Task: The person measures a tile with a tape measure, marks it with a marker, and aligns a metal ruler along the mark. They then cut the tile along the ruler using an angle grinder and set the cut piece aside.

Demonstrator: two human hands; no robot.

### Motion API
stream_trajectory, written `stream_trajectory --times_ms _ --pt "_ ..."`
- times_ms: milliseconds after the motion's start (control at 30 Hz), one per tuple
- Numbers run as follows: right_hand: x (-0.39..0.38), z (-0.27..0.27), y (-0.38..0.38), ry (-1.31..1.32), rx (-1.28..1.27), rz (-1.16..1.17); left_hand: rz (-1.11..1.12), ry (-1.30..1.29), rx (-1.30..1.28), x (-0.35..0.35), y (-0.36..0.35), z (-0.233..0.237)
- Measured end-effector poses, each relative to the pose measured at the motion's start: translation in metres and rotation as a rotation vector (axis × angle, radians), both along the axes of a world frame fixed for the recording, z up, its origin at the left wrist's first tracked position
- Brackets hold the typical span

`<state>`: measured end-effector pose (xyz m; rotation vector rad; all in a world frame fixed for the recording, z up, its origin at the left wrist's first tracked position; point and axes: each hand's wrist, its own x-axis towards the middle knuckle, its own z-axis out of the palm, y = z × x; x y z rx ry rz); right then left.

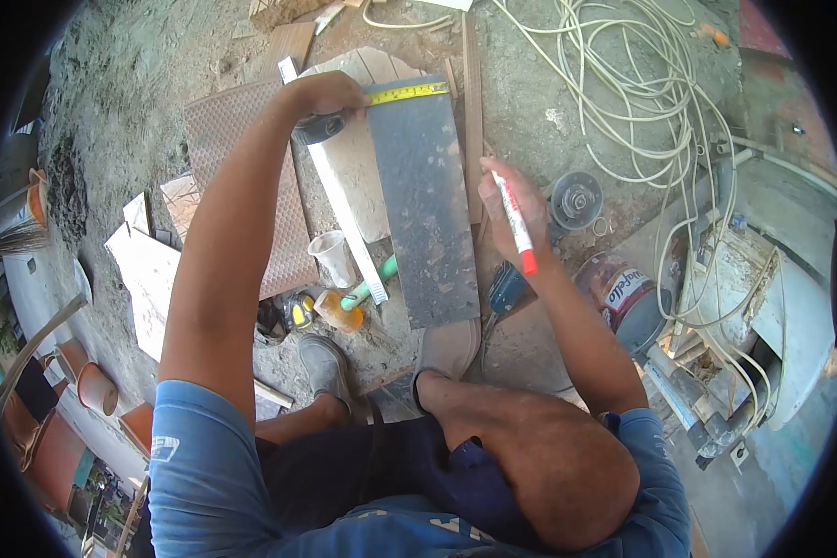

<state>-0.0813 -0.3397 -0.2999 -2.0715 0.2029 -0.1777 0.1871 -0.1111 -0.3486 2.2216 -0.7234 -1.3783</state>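
A long dark grey tile slab (423, 205) lies in front of me, its near end by my shoe. My left hand (333, 95) is closed on a black tape measure (316, 128) at the slab's far left corner. The yellow tape blade (409, 93) runs across the slab's far end. To the right of the slab, my right hand (521, 209) grips a white marker (510, 206) with a red end, held slanted above the ground. Below that hand lies an angle grinder (507, 286), partly hidden by the arm; its round disc (577, 200) shows to the right.
Left of the slab are a white straight bar (349, 228), a patterned tile (251, 177), a plastic cup (333, 259), an amber cup (338, 312) and a green pipe (370, 283). Coiled pale cable (623, 74) spreads at the upper right, above a labelled bucket (623, 293).
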Motion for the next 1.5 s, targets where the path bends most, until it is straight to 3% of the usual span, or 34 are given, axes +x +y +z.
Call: stream_trajectory --times_ms 100,167,300,367,467,667,967,1500 --pt "0.053 0.000 -0.012 0.007 -0.127 0.105 0.033 -0.016 0.066 -0.001 -0.002 0.001" --pt "0.088 -0.006 -0.011 0.015 0.123 0.129 0.041 -0.005 0.066 -0.001 -0.002 0.001" --pt "0.150 -0.017 -0.009 0.242 0.110 0.180 0.049 0.028 0.074 0.002 -0.004 -0.002" --pt "0.176 -0.016 -0.002 0.375 -0.036 0.308 0.066 0.033 0.094 0.003 -0.005 -0.004" --pt "0.197 -0.032 0.005 0.388 -0.102 0.301 0.087 0.051 0.114 0.003 -0.006 -0.007" --pt "0.210 -0.036 0.020 0.390 -0.276 0.364 0.153 0.061 0.169 0.000 -0.008 -0.008" --pt "0.212 -0.056 0.026 0.238 -0.284 0.411 0.137 0.047 0.134 0.001 -0.006 -0.011" --pt "0.212 -0.059 0.025 0.257 -0.302 0.428 0.153 0.052 0.115 0.000 -0.005 -0.010"
